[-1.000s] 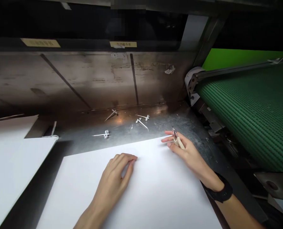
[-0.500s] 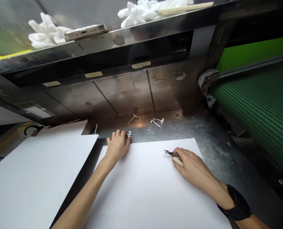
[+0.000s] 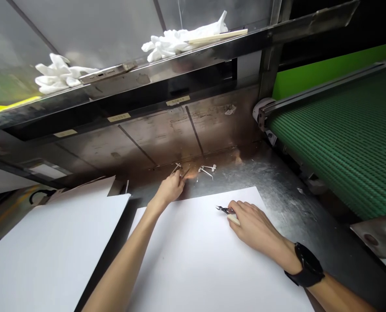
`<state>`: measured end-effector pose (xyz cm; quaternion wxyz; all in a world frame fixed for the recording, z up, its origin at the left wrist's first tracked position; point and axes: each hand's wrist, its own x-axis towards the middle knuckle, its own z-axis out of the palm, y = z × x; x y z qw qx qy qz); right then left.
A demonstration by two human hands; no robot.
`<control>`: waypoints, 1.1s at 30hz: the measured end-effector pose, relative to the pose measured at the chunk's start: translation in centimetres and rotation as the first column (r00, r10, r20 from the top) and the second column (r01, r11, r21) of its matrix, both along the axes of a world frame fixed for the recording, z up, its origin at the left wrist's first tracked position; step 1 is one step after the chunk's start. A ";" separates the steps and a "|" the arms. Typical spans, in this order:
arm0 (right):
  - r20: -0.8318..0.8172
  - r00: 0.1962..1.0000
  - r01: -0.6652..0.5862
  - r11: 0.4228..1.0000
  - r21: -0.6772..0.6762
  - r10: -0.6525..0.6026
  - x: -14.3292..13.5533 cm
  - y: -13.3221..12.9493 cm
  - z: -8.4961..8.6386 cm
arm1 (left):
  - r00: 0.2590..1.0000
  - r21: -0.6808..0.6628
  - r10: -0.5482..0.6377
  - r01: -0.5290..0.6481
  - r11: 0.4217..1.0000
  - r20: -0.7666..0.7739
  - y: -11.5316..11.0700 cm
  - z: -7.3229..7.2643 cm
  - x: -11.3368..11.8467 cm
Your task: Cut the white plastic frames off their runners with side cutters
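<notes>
My left hand (image 3: 170, 187) reaches past the far edge of a white sheet (image 3: 196, 251), its fingers beside a small pale stick-like piece (image 3: 177, 166) on the metal bench. Whether the fingertips grip anything is hidden. To the right, my right hand (image 3: 253, 221) is closed around small pliers (image 3: 223, 209) with a cream handle, their tips pointing left above the sheet. Beyond the sheet lie a few more thin white pieces (image 3: 207, 170).
A stack of white sheets (image 3: 50, 242) is at the left. Above the bench, a metal shelf (image 3: 141, 79) holds white gloves (image 3: 58, 74) and a phone (image 3: 103, 74). A green conveyor belt (image 3: 342, 130) runs at the right.
My left hand has moved away from me, from the sheet's far edge to the pieces near the back wall. The view has tilted and shifted; my right hand still holds the pliers.
</notes>
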<state>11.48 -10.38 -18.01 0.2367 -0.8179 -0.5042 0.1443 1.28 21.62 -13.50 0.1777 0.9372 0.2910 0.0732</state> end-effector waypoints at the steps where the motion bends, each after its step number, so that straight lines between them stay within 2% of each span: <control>1: 0.006 1.000 -0.001 1.000 -0.004 0.001 -0.1 0.0 0.0 | 1.000 -0.007 -0.003 0.004 1.000 0.031 0.3 0.0 0.1; 3: 0.014 1.000 0.000 1.000 -0.010 0.000 -0.1 0.0 0.0 | 0.993 0.005 0.021 -0.021 1.000 0.112 1.2 0.2 0.4; 5: 0.018 1.000 0.002 1.000 -0.012 -0.002 -0.2 0.1 0.0 | 0.981 0.032 0.091 -0.098 0.995 0.172 2.3 0.4 0.6; 8: 0.021 1.000 0.003 1.000 -0.010 -0.002 -0.2 0.1 -0.1 | 0.965 0.030 0.208 -0.215 0.976 0.162 3.9 0.3 1.1; 10: 0.023 1.000 0.001 1.000 -0.008 -0.001 -0.2 0.2 -0.2 | 0.962 -0.010 0.241 -0.242 0.970 0.126 4.7 -0.1 1.9; 16: 0.034 0.999 -0.003 1.000 -0.007 0.004 -0.1 0.1 -0.4 | 0.969 -0.129 0.163 -0.141 0.982 0.185 5.2 -0.9 4.6; 19: 0.027 1.000 -0.011 1.000 -0.009 0.011 -0.1 0.0 -0.5 | 0.970 -0.114 0.157 -0.137 0.984 0.184 4.9 -0.7 4.6; 23: 0.024 1.000 -0.006 1.000 -0.005 0.006 -0.1 0.0 -0.6 | 0.987 -0.076 0.142 -0.136 0.988 0.080 4.2 -1.2 4.4; 28: 0.029 1.000 -0.003 1.000 0.002 0.003 -0.1 0.0 -0.5 | 0.996 -0.008 0.092 -0.092 0.996 -0.003 2.8 -1.9 6.3; 33: 0.034 0.999 0.001 1.000 -0.002 -0.001 -0.2 0.1 -0.3 | 0.999 0.003 0.027 -0.027 1.000 -0.036 2.0 -1.5 7.7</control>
